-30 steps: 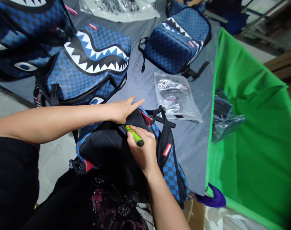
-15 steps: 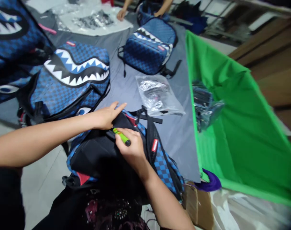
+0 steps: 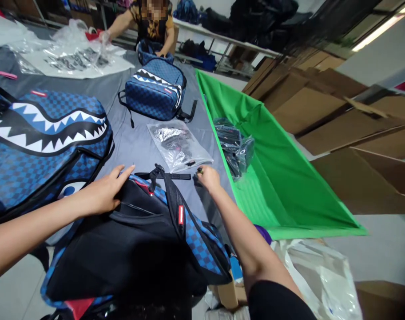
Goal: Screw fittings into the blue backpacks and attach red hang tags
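Grey cloth [image 3: 132, 146] spreads across the middle of the head view, with a green bin [image 3: 285, 178] at right and a co-worker [image 3: 154, 29] at top centre. At lower centre rests a blue checked backpack [image 3: 99, 249], black back panel towards the camera. Along its upper edge lies the left hand [image 3: 104, 191], fingers spread; whether it pinches the fabric, I cannot tell. The right hand [image 3: 209, 178] has just moved off the panel, where it was half a second ago, to mid-frame near a clear plastic bag [image 3: 176, 144], its fingers curled around what looks like the green-handled tool [image 3: 200, 170]. Tool contact with the panel thus seems interrupted, the left hand alone staying on the backpack
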